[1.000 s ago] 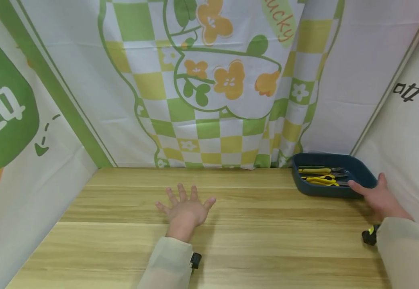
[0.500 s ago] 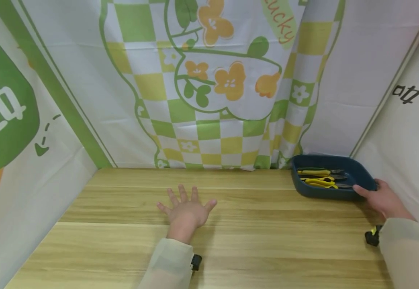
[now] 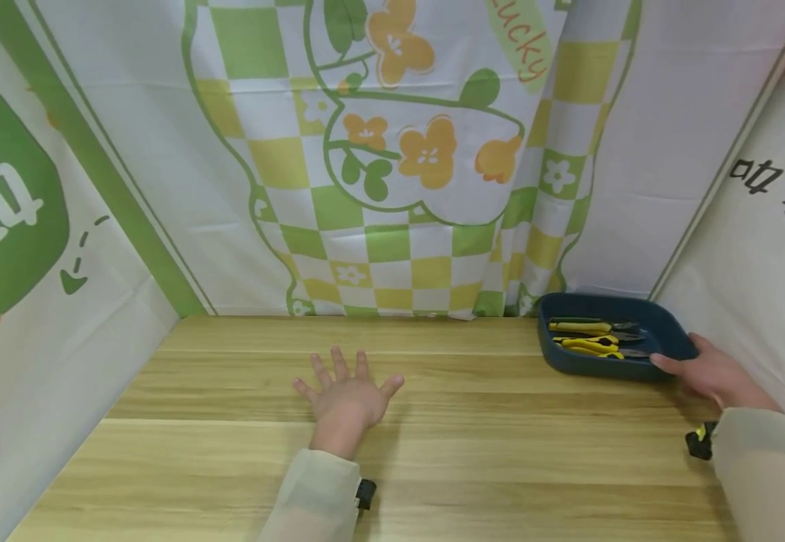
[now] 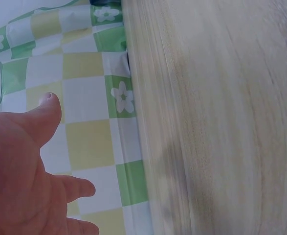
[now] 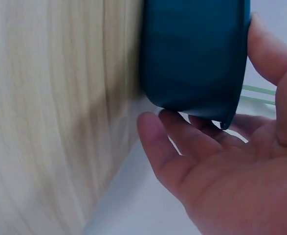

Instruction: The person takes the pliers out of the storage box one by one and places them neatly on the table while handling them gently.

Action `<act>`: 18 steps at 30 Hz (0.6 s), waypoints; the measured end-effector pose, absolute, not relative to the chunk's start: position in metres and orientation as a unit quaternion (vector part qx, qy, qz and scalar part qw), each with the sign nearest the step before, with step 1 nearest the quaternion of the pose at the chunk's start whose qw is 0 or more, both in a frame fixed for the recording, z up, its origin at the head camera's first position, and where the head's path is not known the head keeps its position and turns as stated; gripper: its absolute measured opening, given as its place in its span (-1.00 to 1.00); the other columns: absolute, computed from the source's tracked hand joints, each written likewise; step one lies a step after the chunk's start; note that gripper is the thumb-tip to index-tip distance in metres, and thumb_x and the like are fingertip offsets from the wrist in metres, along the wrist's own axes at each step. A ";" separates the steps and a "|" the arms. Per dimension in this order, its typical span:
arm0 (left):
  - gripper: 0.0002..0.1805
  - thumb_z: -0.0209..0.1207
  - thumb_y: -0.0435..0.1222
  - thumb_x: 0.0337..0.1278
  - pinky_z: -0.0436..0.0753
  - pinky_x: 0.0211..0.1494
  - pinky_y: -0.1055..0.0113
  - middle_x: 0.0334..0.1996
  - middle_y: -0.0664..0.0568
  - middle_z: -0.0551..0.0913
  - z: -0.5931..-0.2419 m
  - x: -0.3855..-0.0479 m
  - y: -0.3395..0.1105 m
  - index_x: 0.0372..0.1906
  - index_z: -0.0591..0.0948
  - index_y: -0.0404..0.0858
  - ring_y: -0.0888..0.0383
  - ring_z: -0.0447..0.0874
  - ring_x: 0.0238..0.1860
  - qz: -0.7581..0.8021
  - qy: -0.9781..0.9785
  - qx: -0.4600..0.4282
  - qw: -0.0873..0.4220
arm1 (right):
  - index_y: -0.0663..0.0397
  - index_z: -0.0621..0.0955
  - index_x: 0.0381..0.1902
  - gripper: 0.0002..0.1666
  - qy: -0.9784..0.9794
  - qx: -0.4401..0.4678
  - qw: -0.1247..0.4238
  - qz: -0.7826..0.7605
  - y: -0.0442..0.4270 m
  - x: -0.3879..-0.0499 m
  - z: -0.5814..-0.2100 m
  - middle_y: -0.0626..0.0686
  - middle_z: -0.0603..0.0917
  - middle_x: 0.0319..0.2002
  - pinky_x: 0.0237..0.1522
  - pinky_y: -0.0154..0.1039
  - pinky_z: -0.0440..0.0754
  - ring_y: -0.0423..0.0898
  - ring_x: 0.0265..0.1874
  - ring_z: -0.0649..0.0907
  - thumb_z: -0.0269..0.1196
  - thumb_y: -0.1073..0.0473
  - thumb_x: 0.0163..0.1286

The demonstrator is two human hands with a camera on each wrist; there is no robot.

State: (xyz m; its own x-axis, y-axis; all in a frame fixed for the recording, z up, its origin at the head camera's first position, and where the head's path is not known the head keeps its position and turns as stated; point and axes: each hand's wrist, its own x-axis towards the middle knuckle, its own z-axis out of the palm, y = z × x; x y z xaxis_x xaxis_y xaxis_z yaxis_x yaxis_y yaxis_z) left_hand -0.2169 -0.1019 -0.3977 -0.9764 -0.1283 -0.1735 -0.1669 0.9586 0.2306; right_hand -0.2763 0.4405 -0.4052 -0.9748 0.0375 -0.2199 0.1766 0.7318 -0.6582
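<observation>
At the table's far right corner stands a dark blue tray (image 3: 582, 366) with rounded corners. Several yellow-handled pliers (image 3: 580, 327) lie side by side in its left part, metal ends pointing right. My right hand (image 3: 717, 374) holds the tray's right end, thumb at the rim. In the right wrist view, the fingers of that hand (image 5: 231, 171) curl against the end wall of the tray (image 5: 194, 58). My left hand (image 3: 351, 403) is held over the middle of the table with its fingers spread. Nothing is in that hand (image 4: 21, 171) in the left wrist view.
The wooden table (image 3: 467, 436) ends at a checked flower-print curtain (image 3: 392, 263) behind. Printed white cloth walls close in the left side (image 3: 114, 301) and the right side (image 3: 758, 278), the latter close beside my right hand. A black wrist device (image 3: 365, 493) sits at each cuff.
My right hand has closed in on the tray's right end. The tray has shifted slightly left and nearer. My left hand has stayed in place with fingers spread.
</observation>
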 end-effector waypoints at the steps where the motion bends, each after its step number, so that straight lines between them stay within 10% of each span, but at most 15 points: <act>1: 0.02 -0.29 0.47 0.25 -0.48 0.23 -0.52 0.55 -0.29 -0.34 -0.398 -0.217 -0.102 0.61 -0.01 -0.09 -0.40 -0.58 0.46 0.122 0.987 -0.075 0.078 | 0.46 -0.46 0.43 0.45 0.928 0.055 0.101 -0.355 0.439 -0.276 -0.404 0.67 -0.37 0.35 0.19 0.53 0.02 0.67 0.29 -0.20 0.13 -0.46 0.35; 13: 0.03 -0.32 0.48 0.24 -0.45 0.27 -0.49 0.54 -0.30 -0.35 -0.398 -0.216 -0.102 0.61 -0.01 -0.10 -0.40 -0.60 0.44 0.114 0.988 -0.071 0.077 | 0.69 -0.33 0.38 0.42 0.949 0.015 0.122 -0.292 0.431 -0.272 -0.398 0.82 -0.03 0.21 0.01 0.35 0.48 0.56 0.03 0.46 0.21 -0.35 0.37; 18: 0.03 -0.32 0.47 0.24 -0.43 0.27 -0.50 0.55 -0.30 -0.33 -0.397 -0.216 -0.104 0.61 0.00 -0.10 -0.41 -0.58 0.45 0.111 0.988 -0.074 0.075 | 0.42 -0.54 0.42 0.40 0.923 -0.013 0.141 -0.357 0.439 -0.277 -0.406 0.74 -0.38 0.32 0.15 0.50 0.21 0.69 0.27 -0.04 0.25 -0.20 0.42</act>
State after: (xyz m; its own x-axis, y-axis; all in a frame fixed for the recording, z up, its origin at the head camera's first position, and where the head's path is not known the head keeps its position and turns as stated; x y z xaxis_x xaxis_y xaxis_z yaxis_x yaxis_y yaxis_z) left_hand -0.2159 -0.1045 -0.3972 -0.9777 -0.1298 -0.1654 -0.1632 0.9644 0.2081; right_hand -0.2767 0.4385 -0.4058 -0.9596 -0.1258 -0.2516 0.0764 0.7444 -0.6634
